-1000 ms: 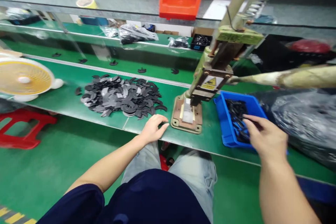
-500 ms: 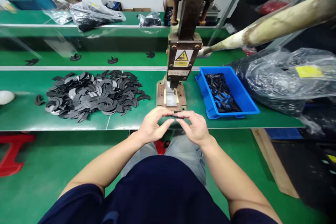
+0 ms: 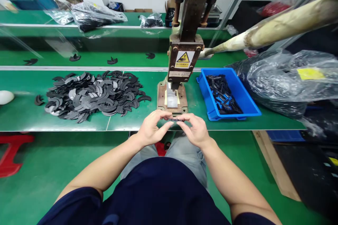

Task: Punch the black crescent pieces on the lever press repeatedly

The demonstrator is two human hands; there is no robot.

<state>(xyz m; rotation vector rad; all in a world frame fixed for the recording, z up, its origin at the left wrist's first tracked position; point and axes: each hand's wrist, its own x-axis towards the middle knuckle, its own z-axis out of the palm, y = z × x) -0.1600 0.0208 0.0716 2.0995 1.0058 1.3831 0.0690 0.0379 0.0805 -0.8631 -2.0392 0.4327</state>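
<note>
Between the fingertips of both hands I see a small, thin dark part (image 3: 175, 120), held level at the table's front edge; its exact kind is too small to make out. My left hand (image 3: 154, 126) pinches its left end, and my right hand (image 3: 194, 128) pinches its right end. Just beyond the fingers stands a hand press (image 3: 182, 54) with a brown base and a light metal plate under its ram. To the left lies a heap of dark curved plastic pieces (image 3: 97, 95). On the right, a blue bin (image 3: 246, 103) holds several narrow black parts (image 3: 223, 93).
A pale lever (image 3: 264, 30) reaches from the press toward the upper right. Clear plastic bags (image 3: 290, 74) with dark contents lie right of the bin. Several curved pieces (image 3: 112, 60) sit spaced along the strip behind the table (image 3: 126, 121). A white rounded object (image 3: 5, 97) is at far left.
The dark part in my fingers has turned slightly and shows more of its face. Both hands stay at nearly the same spot in front of the press.
</note>
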